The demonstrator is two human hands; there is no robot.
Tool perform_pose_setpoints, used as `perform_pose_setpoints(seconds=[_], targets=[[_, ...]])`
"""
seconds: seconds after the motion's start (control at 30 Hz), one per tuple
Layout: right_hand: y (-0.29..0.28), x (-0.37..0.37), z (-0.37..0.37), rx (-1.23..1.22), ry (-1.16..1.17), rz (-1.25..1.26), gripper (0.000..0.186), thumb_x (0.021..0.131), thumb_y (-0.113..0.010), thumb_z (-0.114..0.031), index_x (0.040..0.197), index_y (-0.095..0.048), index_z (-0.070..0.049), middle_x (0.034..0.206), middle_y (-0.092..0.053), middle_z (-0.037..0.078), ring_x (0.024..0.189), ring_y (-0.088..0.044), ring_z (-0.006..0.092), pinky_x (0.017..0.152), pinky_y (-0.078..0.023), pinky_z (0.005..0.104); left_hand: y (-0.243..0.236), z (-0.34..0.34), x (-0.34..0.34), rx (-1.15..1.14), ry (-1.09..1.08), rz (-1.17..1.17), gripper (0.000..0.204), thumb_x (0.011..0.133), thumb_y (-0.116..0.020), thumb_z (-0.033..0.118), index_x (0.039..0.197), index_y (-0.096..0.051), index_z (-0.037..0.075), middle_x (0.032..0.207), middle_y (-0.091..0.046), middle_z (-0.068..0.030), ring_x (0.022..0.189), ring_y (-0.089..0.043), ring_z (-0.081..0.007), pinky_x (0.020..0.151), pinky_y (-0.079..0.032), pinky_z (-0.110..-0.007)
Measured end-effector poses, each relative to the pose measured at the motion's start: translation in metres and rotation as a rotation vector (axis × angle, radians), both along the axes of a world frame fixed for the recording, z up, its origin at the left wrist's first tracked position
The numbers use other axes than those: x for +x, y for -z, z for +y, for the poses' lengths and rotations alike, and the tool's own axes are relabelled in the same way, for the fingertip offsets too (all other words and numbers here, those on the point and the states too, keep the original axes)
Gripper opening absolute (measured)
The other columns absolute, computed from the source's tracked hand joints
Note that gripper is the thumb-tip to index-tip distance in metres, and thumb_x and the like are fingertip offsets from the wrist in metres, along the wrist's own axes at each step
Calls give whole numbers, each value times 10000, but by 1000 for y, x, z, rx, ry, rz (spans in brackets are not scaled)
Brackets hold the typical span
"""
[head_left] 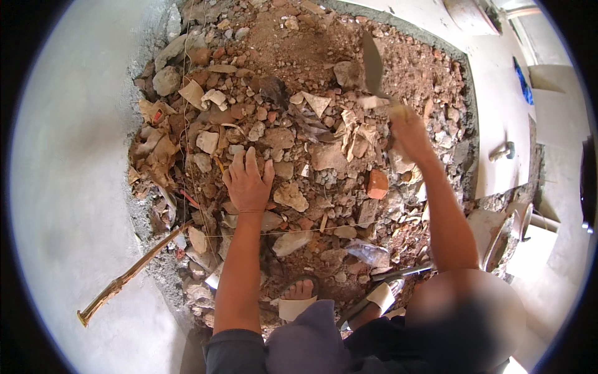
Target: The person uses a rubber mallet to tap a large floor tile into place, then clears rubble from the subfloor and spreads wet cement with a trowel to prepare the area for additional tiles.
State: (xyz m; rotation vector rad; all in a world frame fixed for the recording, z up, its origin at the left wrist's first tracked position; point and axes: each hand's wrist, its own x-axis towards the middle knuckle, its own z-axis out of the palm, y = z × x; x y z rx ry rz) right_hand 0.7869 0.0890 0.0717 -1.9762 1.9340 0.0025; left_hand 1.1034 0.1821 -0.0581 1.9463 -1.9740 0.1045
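Note:
My right hand [408, 134] grips the handle of a trowel [372, 62], its dark blade pointing to the far side above the reddish rubble [411, 68]. My left hand [249, 186] rests palm down with fingers spread, holding nothing. Its fingertips are by a small grey stone [235, 149] among broken rock and mortar. Between my two hands lie a crumpled brown scrap [355, 134] and an orange-red brick piece [377, 184].
A thin string [293, 232] crosses the rubble; another line runs along the left. A wooden stick [124, 277] leans over the pale slab [75, 187]. My sandalled feet [299, 292] stand in the debris. A hammer [503, 151] lies on the right-hand slab. A blurred dark shape hides my right elbow.

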Motion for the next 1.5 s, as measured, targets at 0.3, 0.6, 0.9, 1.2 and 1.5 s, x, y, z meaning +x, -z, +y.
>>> perform_pose_setpoints(seconds=[0.3,0.6,0.9,1.2,1.5], targets=[[24,162,18,311,85,-480,295,987,-408,-241,1142,-539,-26,964,-567,205,787,-652,279,629,-597,366,4,3,2,23,22,15,493,971,-443,454,1309,-469,96,1256,-484,-128,1091,-497,-297,946,-355,-471],[26,15,114,32,260,-377,147,921,-484,-98,992,-591,-25,962,-559,172,712,-609,234,507,-541,339,11,5,3,60,1,63,531,968,-444,461,1358,-423,102,1278,-467,-141,1122,-475,-314,976,-338,-509],[57,85,3,-51,-111,316,358,973,-427,-251,1215,-487,6,1126,-569,286,758,-622,355,696,-552,428,9,0,0,-7,30,-11,540,949,-471,480,1331,-456,98,1276,-463,-142,1115,-477,-308,967,-360,-483],[5,-28,113,120,813,-376,410,964,-475,-395,1034,-528,6,765,-564,91,630,-579,143,480,-518,287,8,1,0,-52,28,-14,535,957,-462,473,1339,-445,99,1268,-479,-136,1149,-473,-303,971,-365,-480],[-2,-27,51,3,640,-175,422,946,-531,-363,1082,-525,36,772,-597,77,537,-487,109,428,-429,254,4,1,-2,43,11,-34,559,938,-510,460,1352,-440,92,1275,-469,-149,1159,-454,-313,970,-362,-471]])
